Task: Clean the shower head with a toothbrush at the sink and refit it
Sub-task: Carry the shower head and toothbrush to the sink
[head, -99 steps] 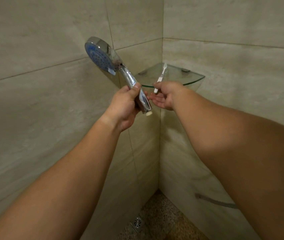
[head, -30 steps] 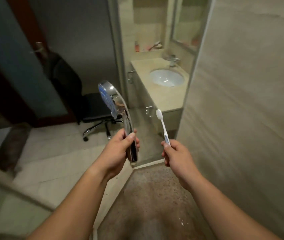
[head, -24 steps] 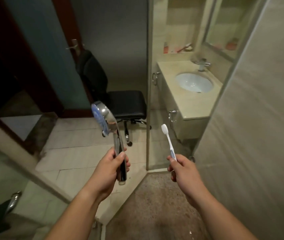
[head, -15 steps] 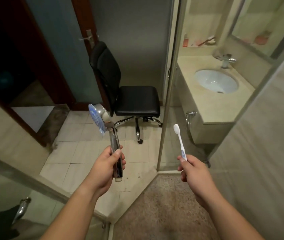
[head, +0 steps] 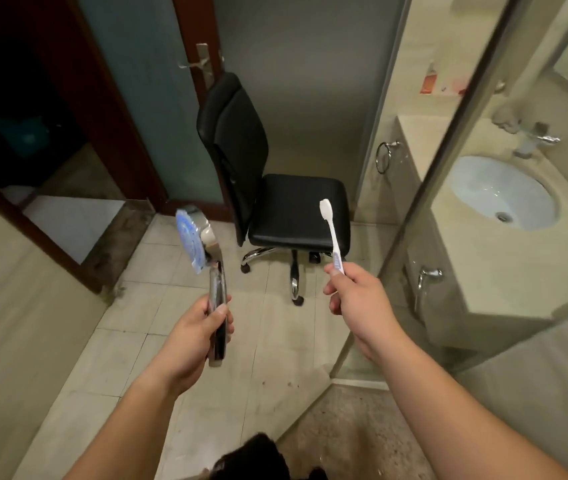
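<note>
My left hand grips the chrome handle of the shower head, held upright with its blue spray face turned left. My right hand holds the lower end of a white toothbrush, bristles up. Both are out in front of me at about the same height, roughly a chair's width apart. The white oval sink sits in a beige counter at the right, seen through a glass shower panel, with a chrome tap behind it.
A black office chair stands on the tiled floor straight ahead. A dark wooden door frame and frosted door are at the left. The pebbled shower floor lies below my arms. A towel ring hangs on the vanity's side.
I have turned from the shower corner and stepped toward the shower opening. The chair and the sink have come closer. Both hands keep their hold on the shower head and the toothbrush.
</note>
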The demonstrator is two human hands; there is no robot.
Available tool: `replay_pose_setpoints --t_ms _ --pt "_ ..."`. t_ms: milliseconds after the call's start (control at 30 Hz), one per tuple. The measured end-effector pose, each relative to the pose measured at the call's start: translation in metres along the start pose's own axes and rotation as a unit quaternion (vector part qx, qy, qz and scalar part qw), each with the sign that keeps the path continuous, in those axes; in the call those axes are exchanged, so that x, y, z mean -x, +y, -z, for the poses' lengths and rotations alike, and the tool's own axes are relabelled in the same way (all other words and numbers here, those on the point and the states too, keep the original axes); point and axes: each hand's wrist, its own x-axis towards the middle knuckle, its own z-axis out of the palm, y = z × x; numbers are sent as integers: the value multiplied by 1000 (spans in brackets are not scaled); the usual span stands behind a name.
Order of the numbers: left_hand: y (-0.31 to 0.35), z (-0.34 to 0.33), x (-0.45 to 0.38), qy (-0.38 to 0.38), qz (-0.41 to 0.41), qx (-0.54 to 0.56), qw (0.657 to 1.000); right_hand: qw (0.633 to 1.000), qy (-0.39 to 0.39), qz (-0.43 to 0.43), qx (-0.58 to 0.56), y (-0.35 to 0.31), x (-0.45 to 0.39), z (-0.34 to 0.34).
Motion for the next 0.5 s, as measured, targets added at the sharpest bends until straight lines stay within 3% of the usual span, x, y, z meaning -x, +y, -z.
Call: replay_pose_setpoints --t_ms 267,400,500 --pt "30 43 -118 12 18 -1 1000 999 25 22 -8 -47 -122 -42" --pt "58 50 -214 -62 2 -38 997 997 78 11 -14 -36 -182 -61" --pt "99 43 -291 -139 -8 -74 987 987 161 -10 -20 -29 -212 -74"
